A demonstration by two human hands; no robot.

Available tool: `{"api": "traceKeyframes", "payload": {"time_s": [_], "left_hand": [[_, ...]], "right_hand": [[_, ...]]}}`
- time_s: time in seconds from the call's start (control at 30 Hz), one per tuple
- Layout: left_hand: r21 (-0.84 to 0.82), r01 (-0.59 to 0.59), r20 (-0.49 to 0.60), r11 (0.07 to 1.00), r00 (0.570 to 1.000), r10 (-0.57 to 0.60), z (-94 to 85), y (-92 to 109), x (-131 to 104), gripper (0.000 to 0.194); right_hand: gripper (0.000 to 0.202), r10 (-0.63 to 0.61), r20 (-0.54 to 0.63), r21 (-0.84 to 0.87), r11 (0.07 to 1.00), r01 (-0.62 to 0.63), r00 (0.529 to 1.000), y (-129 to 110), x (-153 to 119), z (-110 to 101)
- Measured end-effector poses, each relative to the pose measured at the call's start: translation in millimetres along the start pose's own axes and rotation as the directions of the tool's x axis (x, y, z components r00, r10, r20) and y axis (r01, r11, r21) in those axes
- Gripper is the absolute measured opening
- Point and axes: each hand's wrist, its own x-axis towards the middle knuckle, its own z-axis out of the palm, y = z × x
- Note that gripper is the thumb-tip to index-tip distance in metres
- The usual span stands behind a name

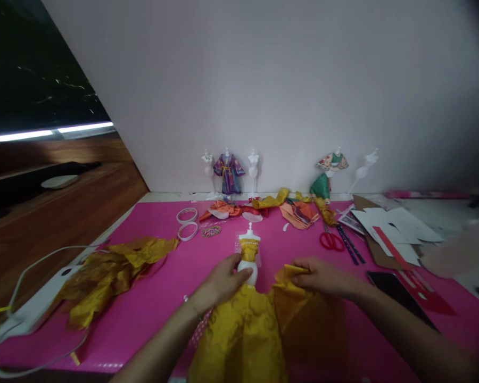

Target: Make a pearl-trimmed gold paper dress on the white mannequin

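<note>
A small white dress form [248, 272] stands upright near the front of the pink table, wearing a yellow bodice [249, 250] with a beaded upper edge. My left hand [225, 282] is closed around the form at its waist and hips. Yellow patterned fabric [243, 335] spreads from below the form toward me. To the right, my right hand [313, 275] pinches the upper edge of this fabric, raising its plainer golden side. Part of the left fingers is hidden behind the form.
Crumpled yellow fabric [120, 271] lies left beside a white power strip [50, 300] and its cable. Tape rolls [188, 231], red scissors [331, 241], pencils [348, 246], a dark phone [399, 298] and white papers [387, 229] surround the work. Several mini mannequins [253, 165] line the wall.
</note>
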Motion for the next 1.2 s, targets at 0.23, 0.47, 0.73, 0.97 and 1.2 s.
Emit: {"api": "traceKeyframes", "payload": {"time_s": [0.23,0.47,0.73,0.97,1.2], "left_hand": [[-0.123,0.062,0.105,0.99,0.993,-0.049,10.9,-24.8,14.5,0.03],[-0.252,0.112,0.185,0.961,0.981,-0.066,17.8,-19.6,12.0,0.033],[-0.336,0.118,0.211,0.935,0.976,-0.047,31.3,-21.9,3.2,0.036],[-0.34,0.019,0.165,0.94,0.985,0.04,35.8,-12.3,1.1,0.036],[0.015,-0.231,-0.014,0.973,0.973,0.232,21.4,23.9,-2.7,0.029]], "right_hand": [[0.008,-0.1,-0.062,-0.148,0.985,0.09,0.993,17.7,5.9,-1.2],[0.012,-0.157,-0.103,-0.183,0.974,0.137,0.982,7.0,0.5,6.5],[0.022,-0.122,-0.074,-0.224,0.969,0.103,0.99,-22.1,-9.6,15.8],[0.025,-0.034,0.116,-0.334,0.94,0.071,0.993,-42.8,-25.6,3.4],[0.006,-0.069,0.092,-0.468,0.878,0.104,0.993,-54.4,-65.9,-3.1]]}}
